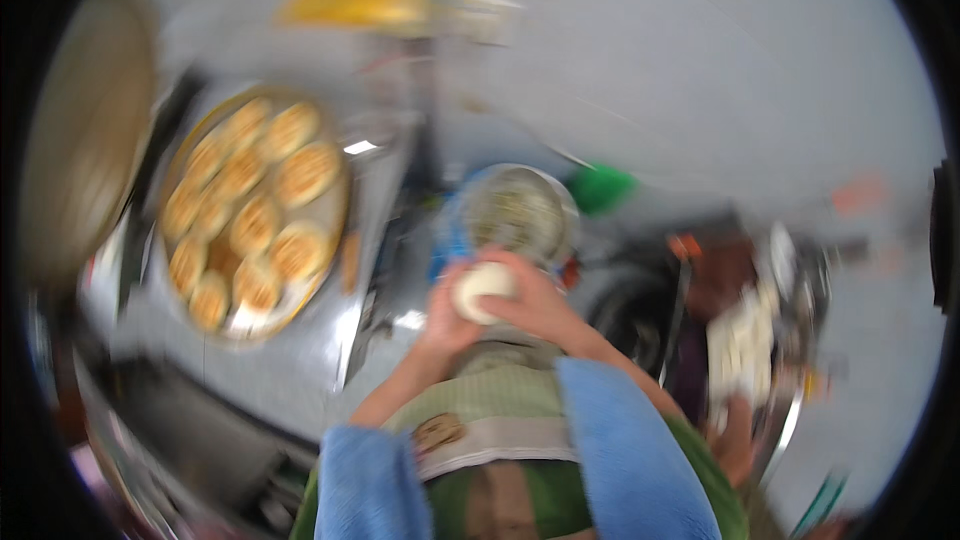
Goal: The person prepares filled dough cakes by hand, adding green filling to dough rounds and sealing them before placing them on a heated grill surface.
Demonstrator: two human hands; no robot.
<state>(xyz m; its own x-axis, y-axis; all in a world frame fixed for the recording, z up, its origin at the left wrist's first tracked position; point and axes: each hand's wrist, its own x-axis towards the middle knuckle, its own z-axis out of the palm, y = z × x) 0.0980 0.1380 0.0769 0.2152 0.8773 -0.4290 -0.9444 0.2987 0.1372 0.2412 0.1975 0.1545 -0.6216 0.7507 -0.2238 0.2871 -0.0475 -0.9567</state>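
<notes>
My left hand (448,319) and my right hand (541,301) together hold a round, pale piece of dough (484,291) in front of my apron. The left palm cups it from the side and below, while right-hand fingers lie across its edge. Just beyond my hands stands a round metal bowl (568,202) holding a pale greenish shredded filling (516,204). Motion blur hides the finer detail of the dough and the filling.
At left, a round pan (223,258) holds several browned flatbreads (307,172), beside a large round lid (90,135). Right of me, another person's hand (735,435) reaches to pale dough pieces (741,349). A green object (604,187) lies past the bowl.
</notes>
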